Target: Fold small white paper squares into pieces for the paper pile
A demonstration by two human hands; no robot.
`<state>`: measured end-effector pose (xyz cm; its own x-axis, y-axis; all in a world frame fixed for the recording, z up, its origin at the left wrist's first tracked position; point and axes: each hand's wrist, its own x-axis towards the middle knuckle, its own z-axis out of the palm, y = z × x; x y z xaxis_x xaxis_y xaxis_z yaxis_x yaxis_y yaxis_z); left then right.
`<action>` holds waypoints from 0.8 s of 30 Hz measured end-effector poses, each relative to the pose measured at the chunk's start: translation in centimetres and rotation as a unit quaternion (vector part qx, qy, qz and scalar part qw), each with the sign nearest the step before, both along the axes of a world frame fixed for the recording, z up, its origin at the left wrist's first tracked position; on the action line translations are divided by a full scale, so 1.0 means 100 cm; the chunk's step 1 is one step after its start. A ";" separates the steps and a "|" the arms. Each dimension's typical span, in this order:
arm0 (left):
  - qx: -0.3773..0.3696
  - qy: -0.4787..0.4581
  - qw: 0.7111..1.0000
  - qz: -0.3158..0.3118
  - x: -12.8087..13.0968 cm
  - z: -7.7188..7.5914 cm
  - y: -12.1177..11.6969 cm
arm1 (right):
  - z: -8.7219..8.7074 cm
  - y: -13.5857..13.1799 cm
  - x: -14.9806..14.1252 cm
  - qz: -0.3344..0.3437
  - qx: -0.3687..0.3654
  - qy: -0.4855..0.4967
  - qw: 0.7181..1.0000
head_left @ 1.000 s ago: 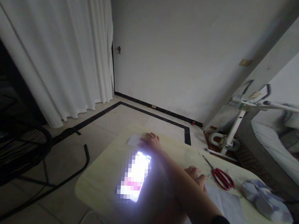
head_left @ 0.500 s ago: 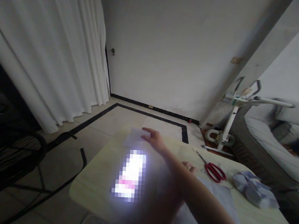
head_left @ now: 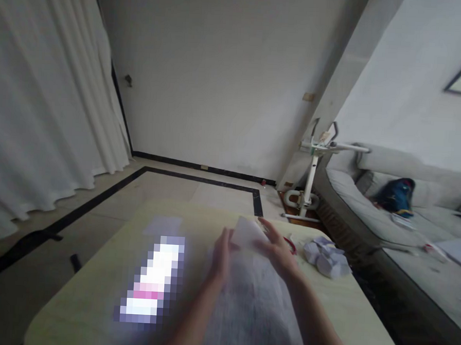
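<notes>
A small piece of white paper (head_left: 246,233) is held up over the table between my two hands. My right hand (head_left: 279,249) grips its right side, thumb in front and fingers behind. At its left edge is my left hand (head_left: 221,252), with the fingertips closed against the paper. Beneath both hands lies a greyish thin sheet (head_left: 256,302). Just behind my right hand, part of a red scissors handle (head_left: 290,245) shows; the rest is hidden. Another pale slip of paper (head_left: 163,225) lies flat at the table's far left.
A bright, pixelated phone-like screen (head_left: 151,279) lies on the left of the pale table (head_left: 100,289). Crumpled paper (head_left: 328,257) sits on the right side. Beyond the table stand a white exercise machine (head_left: 310,179) and a grey sofa (head_left: 423,254).
My right hand has come back from the pale slip at the far left to the middle, and both hands now hold a piece of paper. The view has swung right.
</notes>
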<state>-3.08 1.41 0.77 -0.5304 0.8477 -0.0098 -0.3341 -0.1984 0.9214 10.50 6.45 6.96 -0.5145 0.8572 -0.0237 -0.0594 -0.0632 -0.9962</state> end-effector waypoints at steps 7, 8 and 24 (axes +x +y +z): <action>-0.024 0.198 0.980 -0.010 0.007 -0.001 -0.005 | -0.037 0.007 0.022 -0.029 0.014 -0.003 0.999; -0.029 0.209 0.977 -0.005 0.008 -0.003 -0.005 | -0.041 0.009 0.023 -0.049 0.009 0.002 0.999; -0.054 0.254 0.966 0.012 0.005 -0.007 -0.003 | -0.049 0.013 0.033 -0.161 0.089 -0.077 0.980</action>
<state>-2.61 1.14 0.07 -0.5091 0.8438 0.1698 0.1698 -0.0950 0.9809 13.84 7.72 2.11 -0.2182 0.9722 0.0855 0.1043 0.1103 -0.9884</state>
